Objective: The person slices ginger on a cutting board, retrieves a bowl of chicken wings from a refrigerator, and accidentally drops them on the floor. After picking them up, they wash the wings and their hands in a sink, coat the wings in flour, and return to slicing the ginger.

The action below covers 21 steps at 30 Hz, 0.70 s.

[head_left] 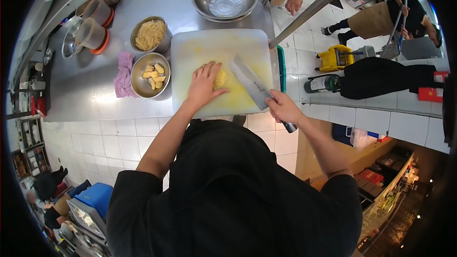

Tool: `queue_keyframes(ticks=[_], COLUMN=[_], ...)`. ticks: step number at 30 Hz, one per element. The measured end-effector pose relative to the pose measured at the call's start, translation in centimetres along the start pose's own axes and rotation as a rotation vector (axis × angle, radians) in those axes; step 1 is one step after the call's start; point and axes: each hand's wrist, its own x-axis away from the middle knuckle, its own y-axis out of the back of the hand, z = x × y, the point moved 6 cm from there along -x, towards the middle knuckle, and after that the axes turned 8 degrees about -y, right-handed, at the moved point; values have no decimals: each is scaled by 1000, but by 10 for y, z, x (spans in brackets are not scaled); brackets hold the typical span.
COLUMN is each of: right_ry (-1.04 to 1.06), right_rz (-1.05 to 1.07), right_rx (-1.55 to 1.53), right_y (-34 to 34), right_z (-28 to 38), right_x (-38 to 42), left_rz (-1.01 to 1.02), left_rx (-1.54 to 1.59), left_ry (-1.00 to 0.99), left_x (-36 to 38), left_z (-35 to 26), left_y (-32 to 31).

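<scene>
A pale cutting board [190, 100] with yellow stains lies on the steel table. My left hand [203, 84] rests on it, fingers and thumb around a small yellow heap of what looks like peeled ginger [220, 78]; the palm hides part of it. My right hand [284, 107] is closed round the handle of a cleaver [251, 82]. The broad blade lies over the board's right side, apart from the ginger. Left of the board, a steel bowl [134, 80] holds several chunks of ginger [154, 74]. Behind it a steel pot [166, 43] holds pale yellow shreds [150, 34].
A wide steel bowl [200, 1] stands behind the board. A purple cloth [124, 74] and plastic containers [90, 33] are at left. A metal post [304, 19] rises at the table's right edge. Co-workers [373, 21] stand beyond, near a yellow mop bucket [333, 59].
</scene>
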Motion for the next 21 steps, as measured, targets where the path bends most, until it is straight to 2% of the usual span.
queue_keyframes(ticks=[3,5,9,11,12,14,17,19,21], right_ry=[43,12,15,36,33,23,7,7,7], right_rz=[-46,-64,-81,-98,-100,-150,-164,-172,-177], right_rx=[-37,-106,-175,-267,-275,-306,-342,-335,-325], right_y=[-14,-19,-27,-29,-30,-28,-31,-34,-36], right_z=[-2,-5,-13,-17,-20,-26,-34,-33,-33], right_x=[-6,-9,-12,-11,-12,-13,-15,-14,-14], left_rz=[52,58,52,-79,-71,-292,-283,-228,140], left_rx=[-62,160,110,35,36,906,878,806,601], left_ry=[-9,-15,-19,-41,-45,258,346,367,343], left_x=[-11,-17,-23,-21,-22,-19,-12,-3,7], left_z=[3,10,7,11,19,62,81,81,68], left_y=[-9,-20,-14,-9,-14,-24,-2,18,18])
